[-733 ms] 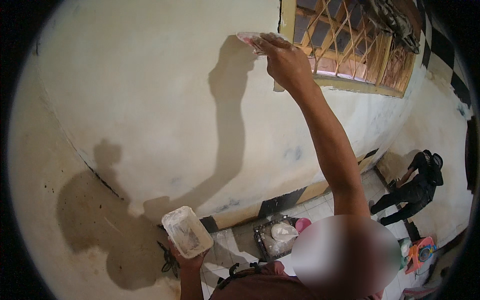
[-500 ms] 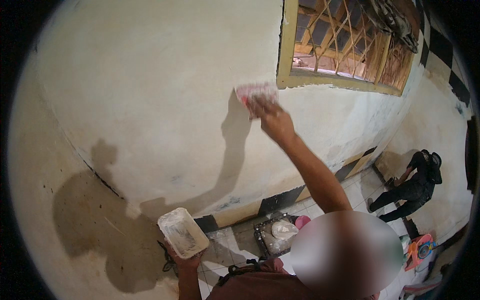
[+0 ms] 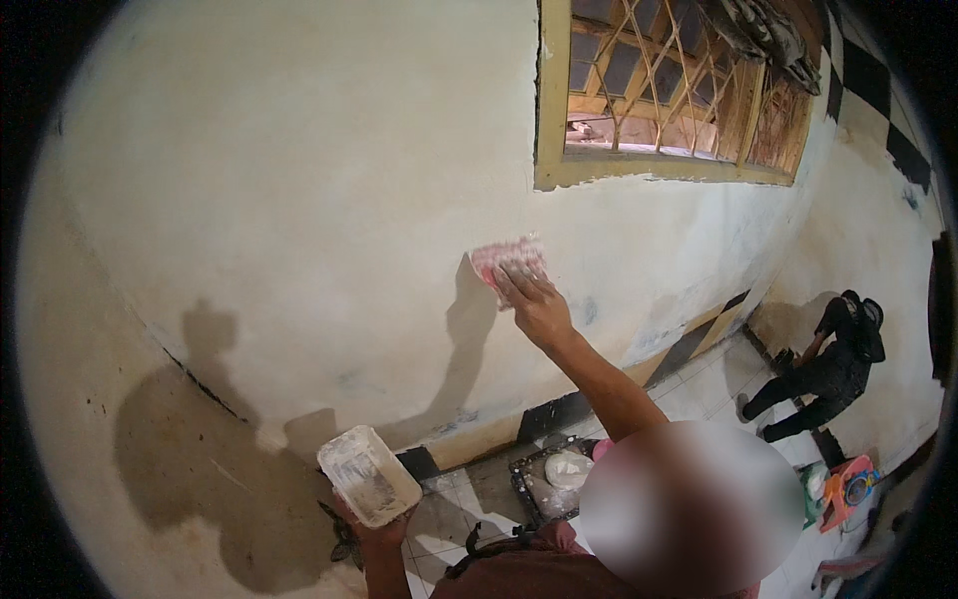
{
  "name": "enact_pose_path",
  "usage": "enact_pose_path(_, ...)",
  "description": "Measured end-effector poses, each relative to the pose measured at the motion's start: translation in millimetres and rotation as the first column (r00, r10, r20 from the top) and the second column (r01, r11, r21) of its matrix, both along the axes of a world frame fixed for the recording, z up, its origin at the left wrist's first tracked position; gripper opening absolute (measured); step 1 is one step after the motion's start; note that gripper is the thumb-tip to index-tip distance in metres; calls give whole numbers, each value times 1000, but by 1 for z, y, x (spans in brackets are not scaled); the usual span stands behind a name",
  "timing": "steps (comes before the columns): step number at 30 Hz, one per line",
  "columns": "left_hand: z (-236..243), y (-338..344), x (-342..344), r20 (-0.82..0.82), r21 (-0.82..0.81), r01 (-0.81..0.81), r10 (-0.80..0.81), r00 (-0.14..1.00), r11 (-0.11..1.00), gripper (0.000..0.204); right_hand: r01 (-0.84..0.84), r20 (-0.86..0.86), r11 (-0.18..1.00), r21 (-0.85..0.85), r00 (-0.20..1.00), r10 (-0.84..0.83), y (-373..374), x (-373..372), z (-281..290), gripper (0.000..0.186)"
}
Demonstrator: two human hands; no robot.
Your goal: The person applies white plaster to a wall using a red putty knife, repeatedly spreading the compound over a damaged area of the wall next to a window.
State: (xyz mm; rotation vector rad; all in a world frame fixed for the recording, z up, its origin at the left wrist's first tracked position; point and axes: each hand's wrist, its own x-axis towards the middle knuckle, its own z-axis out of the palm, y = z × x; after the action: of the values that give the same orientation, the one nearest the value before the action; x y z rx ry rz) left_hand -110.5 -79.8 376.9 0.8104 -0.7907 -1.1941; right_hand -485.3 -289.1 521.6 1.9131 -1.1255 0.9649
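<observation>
My right hand [image 3: 532, 304] presses a red putty scraper [image 3: 511, 262], smeared with white, against the cream wall [image 3: 299, 180] below the window's left corner. Its fingers lie over the back of the tool, and the arm reaches up from the lower right. Low on the left, my left hand [image 3: 377, 529] holds a rectangular white plastic tub [image 3: 369, 477] from underneath. The tub is tilted so its inside shows, coated with whitish paste. Much of my left hand is hidden beneath it.
A yellow-framed window [image 3: 669, 165] with a metal grille sits at upper right. On the tiled floor, a dark-edged tray [image 3: 544, 496] carries a white bundle. A person in dark clothes [image 3: 833, 364] bends near the right wall, close to an orange item [image 3: 843, 489]. A blurred oval covers the lower right.
My right hand and the scraper have moved down the wall, away from the window frame's corner. My left hand still holds the tub, nearly in place. The view has shifted slightly.
</observation>
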Motion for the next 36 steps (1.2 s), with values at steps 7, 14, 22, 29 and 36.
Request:
enact_pose_path(7, 4, 8, -4, -8, 60, 153, -153, 988, 986, 86, 54, 75, 997, -49, 996, -50, 22, -3, 194, 53)
enact_pose_path(14, 21, 5, -18, -643, -14, 328, -260, 721, 945, 77, 17, -134, 999, -45, 991, -22, 21, 28, 301, 42)
enact_pose_path(22, 10, 10, -10, -663, 79, 293, -169, 729, 953, 78, -21, -84, 994, -108, 996, 12, -10, 15, 126, 50)
enact_pose_path(29, 9, 12, -2, -627, 134, 225, -93, 773, 965, 76, -68, -39, 996, 50, 997, 70, 25, 15, 47, 56)
enact_pose_path(36, 21, 7, -13, -708, 129, 201, -52, 704, 971, 81, -68, -5, 962, -264, 998, 70, 4, 2, 168, 46)
